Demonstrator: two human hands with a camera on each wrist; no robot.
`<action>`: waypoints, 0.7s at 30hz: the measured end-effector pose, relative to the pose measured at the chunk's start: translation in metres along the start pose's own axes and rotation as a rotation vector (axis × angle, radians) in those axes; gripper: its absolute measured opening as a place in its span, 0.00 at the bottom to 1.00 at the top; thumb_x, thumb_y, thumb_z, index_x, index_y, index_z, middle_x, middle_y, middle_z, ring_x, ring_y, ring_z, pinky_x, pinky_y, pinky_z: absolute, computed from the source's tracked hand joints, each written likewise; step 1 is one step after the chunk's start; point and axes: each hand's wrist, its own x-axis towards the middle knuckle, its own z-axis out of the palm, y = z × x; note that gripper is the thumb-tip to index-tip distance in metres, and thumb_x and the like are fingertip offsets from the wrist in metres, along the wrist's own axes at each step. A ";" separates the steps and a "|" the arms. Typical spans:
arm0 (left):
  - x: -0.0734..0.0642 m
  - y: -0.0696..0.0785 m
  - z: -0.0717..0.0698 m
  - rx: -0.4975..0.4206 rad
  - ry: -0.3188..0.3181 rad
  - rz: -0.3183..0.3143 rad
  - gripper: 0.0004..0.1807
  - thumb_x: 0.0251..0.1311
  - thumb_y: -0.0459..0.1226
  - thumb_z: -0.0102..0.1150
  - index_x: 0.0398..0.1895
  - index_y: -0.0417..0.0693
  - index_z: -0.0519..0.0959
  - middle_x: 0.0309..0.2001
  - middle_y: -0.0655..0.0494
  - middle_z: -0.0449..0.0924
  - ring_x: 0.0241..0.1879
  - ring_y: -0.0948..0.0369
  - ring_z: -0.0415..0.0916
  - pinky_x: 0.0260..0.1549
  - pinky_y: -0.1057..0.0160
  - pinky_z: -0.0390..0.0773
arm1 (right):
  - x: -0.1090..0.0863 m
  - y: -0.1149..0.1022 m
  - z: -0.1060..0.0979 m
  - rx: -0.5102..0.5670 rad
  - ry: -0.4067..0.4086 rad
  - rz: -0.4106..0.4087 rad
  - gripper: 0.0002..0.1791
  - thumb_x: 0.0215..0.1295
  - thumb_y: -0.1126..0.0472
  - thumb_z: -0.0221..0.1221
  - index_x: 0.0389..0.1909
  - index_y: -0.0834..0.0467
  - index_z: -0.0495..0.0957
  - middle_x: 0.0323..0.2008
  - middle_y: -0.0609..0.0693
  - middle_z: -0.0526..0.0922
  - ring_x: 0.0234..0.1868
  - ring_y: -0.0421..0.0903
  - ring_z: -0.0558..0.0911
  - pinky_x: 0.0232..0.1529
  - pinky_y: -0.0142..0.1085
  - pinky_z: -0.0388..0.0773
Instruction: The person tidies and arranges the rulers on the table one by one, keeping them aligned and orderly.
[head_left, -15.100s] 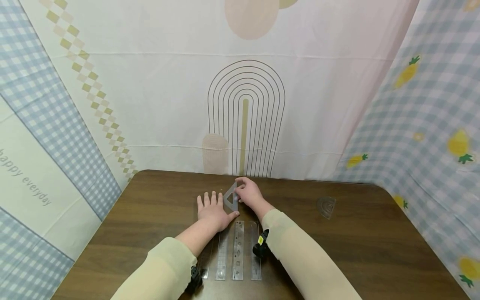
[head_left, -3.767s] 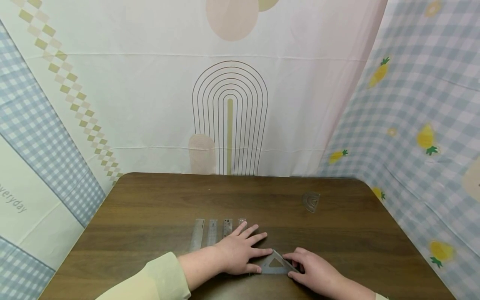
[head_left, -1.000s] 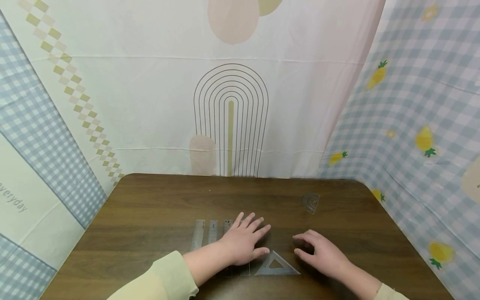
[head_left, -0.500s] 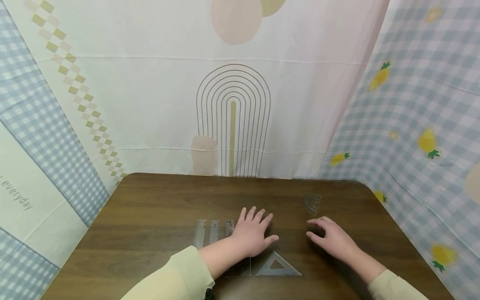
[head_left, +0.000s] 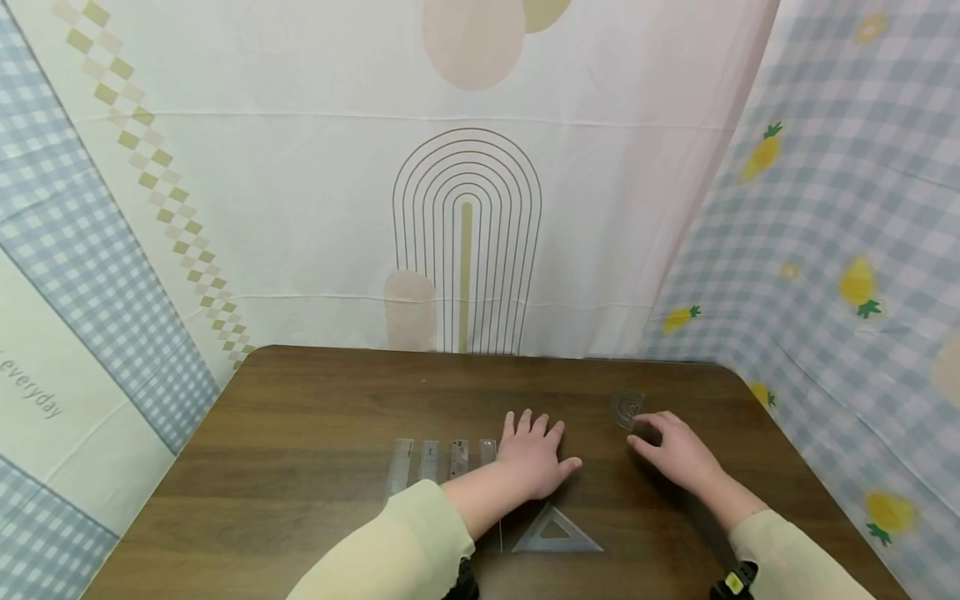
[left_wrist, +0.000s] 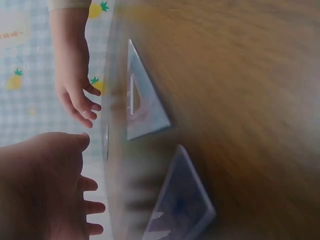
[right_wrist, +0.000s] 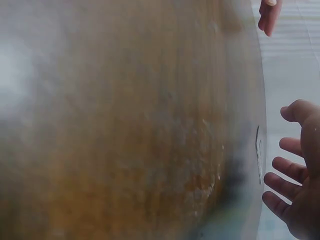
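My left hand (head_left: 532, 457), fingers spread and palm down, is over the far part of the rightmost clear ruler (head_left: 487, 451) in the head view. Below it lies a clear triangular set square (head_left: 557, 542), flat, its long edge toward me; it also shows in the left wrist view (left_wrist: 152, 110). My right hand (head_left: 678, 454) is beside a small clear protractor (head_left: 624, 407), thumb and forefinger apart, fingertips right at its near right corner. In the right wrist view the protractor appears only as a thin edge (right_wrist: 258, 155) beyond the right hand's (right_wrist: 305, 195) loose fingers. Neither hand holds anything.
Further clear rulers stand side by side left of my left hand: one at the far left (head_left: 401, 462), then a gridded one (head_left: 429, 458) and a patterned one (head_left: 459, 457). My left sleeve (head_left: 397, 533) covers their near parts. A patterned cloth (head_left: 337, 208) hangs behind the brown table (head_left: 315, 417).
The set square came from the back of the table to the rulers' right side and was let go. My right hand has since moved away to the protractor; my left hand shifted right.
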 end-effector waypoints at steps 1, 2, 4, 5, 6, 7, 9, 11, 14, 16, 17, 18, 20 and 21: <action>0.003 0.003 0.000 -0.001 0.000 -0.008 0.39 0.67 0.69 0.34 0.78 0.67 0.57 0.76 0.59 0.55 0.77 0.52 0.46 0.73 0.44 0.43 | 0.002 0.003 0.000 -0.002 0.007 0.003 0.27 0.69 0.49 0.60 0.60 0.64 0.76 0.56 0.65 0.75 0.55 0.64 0.77 0.51 0.60 0.74; 0.006 0.006 0.001 0.003 -0.004 -0.015 0.39 0.67 0.70 0.33 0.78 0.68 0.57 0.76 0.60 0.55 0.77 0.52 0.46 0.73 0.44 0.43 | 0.004 0.005 -0.001 -0.001 0.012 0.007 0.27 0.69 0.49 0.60 0.60 0.64 0.76 0.57 0.65 0.75 0.55 0.65 0.76 0.52 0.61 0.73; 0.011 0.011 0.001 0.004 -0.016 -0.029 0.39 0.67 0.70 0.33 0.78 0.68 0.56 0.76 0.60 0.55 0.77 0.52 0.46 0.73 0.44 0.43 | 0.007 0.009 -0.001 0.010 0.020 0.019 0.27 0.70 0.49 0.60 0.60 0.65 0.76 0.57 0.66 0.74 0.56 0.66 0.76 0.52 0.61 0.72; 0.013 0.013 0.002 0.003 -0.021 -0.033 0.39 0.67 0.70 0.33 0.78 0.68 0.57 0.76 0.60 0.55 0.77 0.52 0.46 0.73 0.45 0.43 | 0.009 0.011 -0.001 0.020 0.022 0.028 0.27 0.70 0.49 0.59 0.60 0.65 0.76 0.57 0.66 0.74 0.57 0.66 0.75 0.53 0.62 0.72; 0.015 0.015 0.002 0.004 -0.027 -0.038 0.39 0.67 0.70 0.33 0.78 0.69 0.57 0.76 0.60 0.55 0.77 0.52 0.46 0.73 0.45 0.42 | 0.011 0.013 -0.001 0.030 0.023 0.036 0.27 0.70 0.49 0.59 0.60 0.65 0.76 0.57 0.67 0.74 0.57 0.66 0.75 0.53 0.62 0.71; 0.017 0.017 0.002 0.003 -0.033 -0.045 0.39 0.66 0.70 0.34 0.77 0.69 0.57 0.76 0.61 0.55 0.77 0.53 0.46 0.73 0.45 0.42 | 0.012 0.015 0.000 0.039 0.024 0.045 0.27 0.71 0.49 0.59 0.60 0.66 0.76 0.57 0.67 0.73 0.57 0.67 0.74 0.54 0.62 0.71; 0.021 0.021 0.001 0.005 -0.043 -0.056 0.39 0.66 0.71 0.34 0.77 0.70 0.56 0.77 0.62 0.54 0.77 0.53 0.45 0.73 0.45 0.42 | 0.016 0.018 0.000 0.057 0.027 0.064 0.27 0.71 0.50 0.58 0.60 0.67 0.75 0.58 0.68 0.72 0.58 0.67 0.73 0.54 0.63 0.70; 0.025 0.024 0.000 0.004 -0.053 -0.068 0.39 0.65 0.71 0.34 0.77 0.71 0.56 0.77 0.62 0.53 0.77 0.54 0.45 0.73 0.46 0.42 | 0.019 0.021 0.000 0.069 0.030 0.085 0.28 0.71 0.50 0.57 0.61 0.67 0.74 0.59 0.70 0.71 0.58 0.68 0.72 0.55 0.63 0.70; 0.029 0.031 -0.002 0.008 -0.072 -0.081 0.39 0.65 0.71 0.34 0.77 0.72 0.55 0.77 0.63 0.52 0.77 0.55 0.44 0.73 0.47 0.43 | 0.024 0.026 0.001 0.077 0.034 0.113 0.29 0.72 0.50 0.56 0.62 0.68 0.72 0.60 0.71 0.69 0.60 0.69 0.70 0.56 0.64 0.68; 0.033 0.035 -0.003 0.006 -0.085 -0.090 0.40 0.65 0.71 0.34 0.78 0.72 0.55 0.77 0.63 0.51 0.77 0.56 0.43 0.73 0.47 0.42 | 0.029 0.029 0.002 0.080 0.031 0.134 0.30 0.72 0.50 0.55 0.63 0.69 0.71 0.61 0.72 0.67 0.61 0.70 0.69 0.57 0.64 0.67; 0.036 0.036 -0.002 0.007 -0.089 -0.094 0.40 0.65 0.71 0.33 0.78 0.71 0.54 0.77 0.63 0.51 0.77 0.55 0.43 0.73 0.47 0.42 | 0.031 0.030 0.002 0.081 0.030 0.143 0.30 0.72 0.49 0.55 0.63 0.69 0.70 0.61 0.72 0.67 0.61 0.70 0.68 0.57 0.64 0.67; 0.039 0.038 -0.001 0.004 -0.092 -0.099 0.40 0.65 0.71 0.33 0.78 0.71 0.54 0.78 0.62 0.51 0.78 0.55 0.42 0.73 0.47 0.42 | 0.033 0.031 0.003 0.082 0.027 0.151 0.31 0.72 0.49 0.55 0.64 0.69 0.70 0.62 0.72 0.66 0.62 0.70 0.68 0.58 0.64 0.66; 0.046 0.042 0.002 -0.003 -0.102 -0.111 0.40 0.65 0.71 0.33 0.78 0.71 0.53 0.78 0.62 0.49 0.78 0.55 0.41 0.73 0.47 0.41 | 0.037 0.034 0.005 0.083 0.019 0.166 0.31 0.72 0.49 0.54 0.64 0.69 0.69 0.63 0.73 0.65 0.63 0.71 0.66 0.59 0.65 0.65; 0.050 0.044 0.003 -0.007 -0.105 -0.118 0.41 0.65 0.71 0.33 0.78 0.71 0.52 0.78 0.62 0.48 0.78 0.55 0.41 0.73 0.47 0.41 | 0.038 0.034 0.005 0.083 0.016 0.174 0.31 0.72 0.48 0.54 0.65 0.69 0.69 0.63 0.73 0.65 0.63 0.71 0.66 0.59 0.65 0.64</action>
